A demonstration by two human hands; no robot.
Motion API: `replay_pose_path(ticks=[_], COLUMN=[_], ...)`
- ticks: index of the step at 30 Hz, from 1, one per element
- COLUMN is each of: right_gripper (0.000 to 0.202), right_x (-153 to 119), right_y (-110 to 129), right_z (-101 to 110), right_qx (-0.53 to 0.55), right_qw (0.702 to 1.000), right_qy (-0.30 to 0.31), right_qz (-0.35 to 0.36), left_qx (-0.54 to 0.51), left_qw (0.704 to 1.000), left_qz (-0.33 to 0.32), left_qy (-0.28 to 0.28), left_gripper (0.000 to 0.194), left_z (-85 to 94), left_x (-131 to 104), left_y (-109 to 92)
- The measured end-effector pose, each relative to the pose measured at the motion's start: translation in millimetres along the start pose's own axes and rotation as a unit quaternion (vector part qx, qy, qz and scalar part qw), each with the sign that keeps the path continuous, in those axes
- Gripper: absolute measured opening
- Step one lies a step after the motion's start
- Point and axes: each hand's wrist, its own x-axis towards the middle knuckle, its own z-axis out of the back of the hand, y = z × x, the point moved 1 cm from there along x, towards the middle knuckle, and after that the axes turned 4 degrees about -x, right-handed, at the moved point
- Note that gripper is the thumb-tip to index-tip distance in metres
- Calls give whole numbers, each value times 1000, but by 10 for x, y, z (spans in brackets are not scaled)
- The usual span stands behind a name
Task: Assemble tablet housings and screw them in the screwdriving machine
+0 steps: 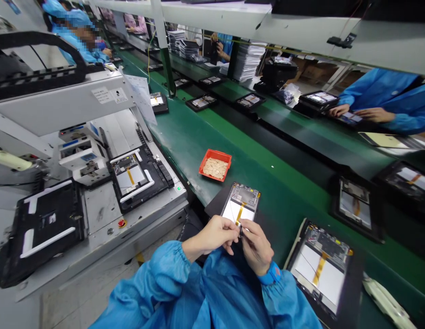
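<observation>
Both hands meet over the near edge of an opened tablet [247, 213], which has a white battery and an orange ribbon strip. My left hand [217, 234] comes in from the left, its thumb and index finger pinched at a small dark piece. On the right, my right hand [256, 246] pinches the same dark piece [241, 230], too small to identify. A blue band [271, 274] circles my right wrist. Just beyond the tablet sits a red tray [228, 170] of small beige pieces.
A grey machine [164, 201] with black fixtures stands at left. Another opened tablet [320, 265] lies at right, near a pale handheld tool [387, 301]. More tablets line the green conveyor [226, 132]. A co-worker's hands [375, 114] work across it.
</observation>
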Motion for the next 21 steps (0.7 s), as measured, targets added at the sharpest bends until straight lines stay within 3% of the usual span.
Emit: replay_pose_path(ticks=[21], right_gripper=[50], right_x=[-35], right_y=[3], right_z=[-59], right_qx=[20], right_qw=[999], right_qy=[-18], right_qz=[-24], left_qx=[-36], left_qw=[999], left_qz=[4], left_qy=[11], left_gripper=[23], left_z=[7], left_x=[0], left_y=[17])
